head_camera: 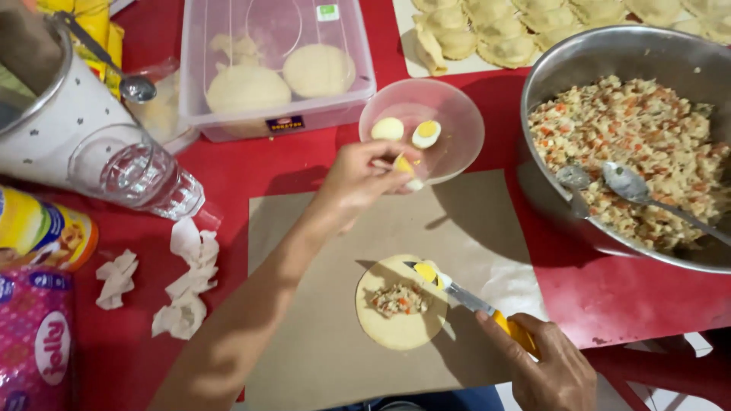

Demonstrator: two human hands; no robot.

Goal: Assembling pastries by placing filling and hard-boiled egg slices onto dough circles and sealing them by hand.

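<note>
Your right hand (550, 371) is clenched around the yellow handle of a knife (464, 295), whose blade carries a slice of boiled egg (426, 272) over the edge of a round dough disc (398, 301). The disc lies flat on a sheet of brown paper (320, 335) on the red tabletop (609, 297), with a small heap of filling (398, 300) near its middle. Your left hand (364, 180) pinches a piece of egg (405, 165) at the rim of a clear pink bowl (457, 114), which holds two more egg halves (407, 131). To your right, a big metal bowl (601, 61) is full of chopped filling with two spoons (609, 183) resting in it. Behind the pink bowl stands a plastic box (228, 76) with dough rounds, and folded pastries (495, 30) line a tray at the far edge. A drinking glass (145, 179) lies on its side at your left, near crumpled paper scraps (186, 281).
</note>
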